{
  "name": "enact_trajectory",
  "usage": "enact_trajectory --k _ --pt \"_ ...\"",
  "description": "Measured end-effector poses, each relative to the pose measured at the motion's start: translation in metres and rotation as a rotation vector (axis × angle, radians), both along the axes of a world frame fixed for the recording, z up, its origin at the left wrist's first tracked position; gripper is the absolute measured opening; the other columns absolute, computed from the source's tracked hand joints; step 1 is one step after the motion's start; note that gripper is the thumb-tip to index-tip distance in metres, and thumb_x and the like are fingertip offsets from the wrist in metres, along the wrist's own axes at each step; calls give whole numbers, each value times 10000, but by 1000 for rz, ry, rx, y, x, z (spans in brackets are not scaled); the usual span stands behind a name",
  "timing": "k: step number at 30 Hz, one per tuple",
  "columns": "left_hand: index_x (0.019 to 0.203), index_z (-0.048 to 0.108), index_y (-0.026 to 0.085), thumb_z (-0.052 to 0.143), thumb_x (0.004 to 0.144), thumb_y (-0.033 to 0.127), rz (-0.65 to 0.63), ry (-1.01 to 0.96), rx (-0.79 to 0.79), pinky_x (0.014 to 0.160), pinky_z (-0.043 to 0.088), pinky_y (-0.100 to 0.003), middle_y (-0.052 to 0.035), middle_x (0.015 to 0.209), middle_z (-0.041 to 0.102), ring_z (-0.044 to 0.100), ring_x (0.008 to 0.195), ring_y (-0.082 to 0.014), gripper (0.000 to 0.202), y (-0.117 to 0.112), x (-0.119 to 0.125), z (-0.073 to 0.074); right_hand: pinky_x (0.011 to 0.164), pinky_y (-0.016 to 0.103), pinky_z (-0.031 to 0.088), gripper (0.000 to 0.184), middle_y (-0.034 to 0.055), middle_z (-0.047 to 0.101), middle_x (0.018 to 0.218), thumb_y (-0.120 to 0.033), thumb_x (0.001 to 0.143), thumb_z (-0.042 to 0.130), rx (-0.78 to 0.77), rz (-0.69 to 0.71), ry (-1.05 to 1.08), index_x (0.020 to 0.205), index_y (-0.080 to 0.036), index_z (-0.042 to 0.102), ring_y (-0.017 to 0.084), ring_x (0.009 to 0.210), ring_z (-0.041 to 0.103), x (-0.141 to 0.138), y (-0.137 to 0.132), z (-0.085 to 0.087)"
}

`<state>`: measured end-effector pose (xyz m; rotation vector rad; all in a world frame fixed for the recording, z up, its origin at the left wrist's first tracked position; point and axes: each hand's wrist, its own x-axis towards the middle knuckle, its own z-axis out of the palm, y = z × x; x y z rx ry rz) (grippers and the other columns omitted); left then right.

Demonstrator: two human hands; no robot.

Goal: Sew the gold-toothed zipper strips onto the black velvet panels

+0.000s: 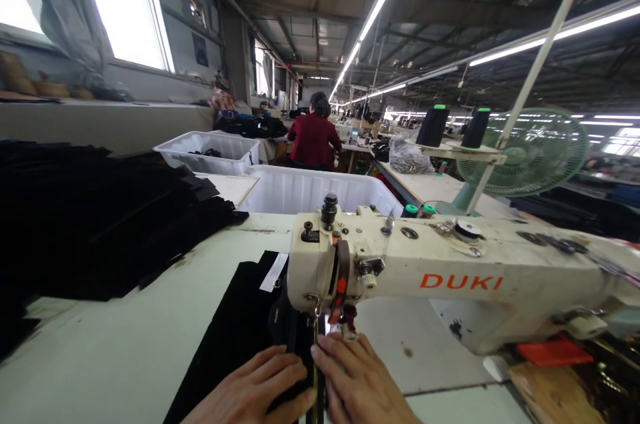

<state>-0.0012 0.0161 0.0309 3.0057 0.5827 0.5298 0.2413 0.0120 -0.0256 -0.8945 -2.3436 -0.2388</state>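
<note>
A black fabric piece (pixel 225 331) lies on the pale table under the head of a white DUKI sewing machine (pixel 400 277). Along its right side runs a narrow dark strip with a gold-coloured line (pixel 315 377), passing beneath the needle area. My left hand (pixel 260 381) rests on the fabric left of this strip, its fingers stretched out and the thumb apart. To the right of the strip, my right hand (pixel 357 374) lies flat with extended fingers, their tips just in front of the presser foot. A white label (pixel 275 273) shows near the fabric's far end.
A big pile of black cut pieces (pixel 100 217) covers the table's left side. Behind the machine stand a white plastic bin (pixel 320 187) and a smaller one (pixel 210 147). Thread cones (pixel 433 126) and a green fan (pixel 525 151) are at right. A person in dark red (pixel 314 137) sits ahead.
</note>
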Motion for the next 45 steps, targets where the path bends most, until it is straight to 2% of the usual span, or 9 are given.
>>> enact_trajectory --k 7,12,16,18,24,28,34,40,45 --pt "1518 357 322 621 979 289 -32 -70 -13 1107 406 -348 -35 1316 635 632 1151 -226 601 22 -6 -12 1019 340 484 314 35 741 1117 -164 888 586 95 0 59 1195 -193 642 198 985 683 -3 4 -3" --pt "1528 341 282 670 926 306 59 -72 29 1137 372 -404 -75 1377 583 550 1262 -260 686 18 -4 -15 1008 318 488 343 42 742 1081 -121 844 597 61 -8 95 1177 -186 645 193 960 679 -3 2 3" --pt "1504 385 311 640 937 238 103 -111 28 1163 332 -417 -45 1307 630 600 1205 -242 626 13 0 -17 1014 329 485 356 47 739 1063 -111 818 602 41 -2 74 1164 -187 642 193 962 676 -3 2 2" --pt "1507 378 313 640 938 231 108 -106 34 1167 323 -405 -34 1293 643 611 1197 -231 632 12 1 -13 999 335 493 358 53 740 1048 -98 802 593 52 3 84 1148 -180 645 198 955 676 -4 3 2" --pt "1526 337 267 802 815 471 131 -65 59 1157 349 -418 -80 1367 609 602 1220 -268 874 10 -1 7 974 362 508 387 76 739 1057 -85 789 557 69 -28 100 1157 -170 642 225 986 675 -7 4 2" --pt "1552 303 266 836 762 483 154 -73 69 1129 394 -434 -101 1411 575 584 1247 -297 977 14 -5 -2 1000 387 496 442 83 727 1122 -90 793 551 16 -48 52 1220 -180 621 235 1047 665 -7 5 3" --pt "1524 384 274 823 768 516 174 -93 48 1103 431 -442 -100 1451 538 554 1278 -315 907 20 -10 -20 999 400 500 470 94 719 1163 -100 809 526 -40 -61 14 1264 -178 610 243 1059 666 -5 4 6" --pt "1470 453 253 858 735 451 183 -103 -1 1096 438 -452 -115 1442 537 518 1310 -328 862 20 -2 -8 969 383 523 438 93 722 1155 -97 812 527 -13 -76 27 1235 -161 621 239 1044 673 -5 3 9" --pt "1450 453 246 840 774 362 140 -116 -1 1135 382 -424 -114 1393 581 567 1267 -285 788 16 -4 0 924 372 548 441 72 737 1120 -100 785 574 122 -82 12 1217 -179 617 238 985 694 -4 11 -6"
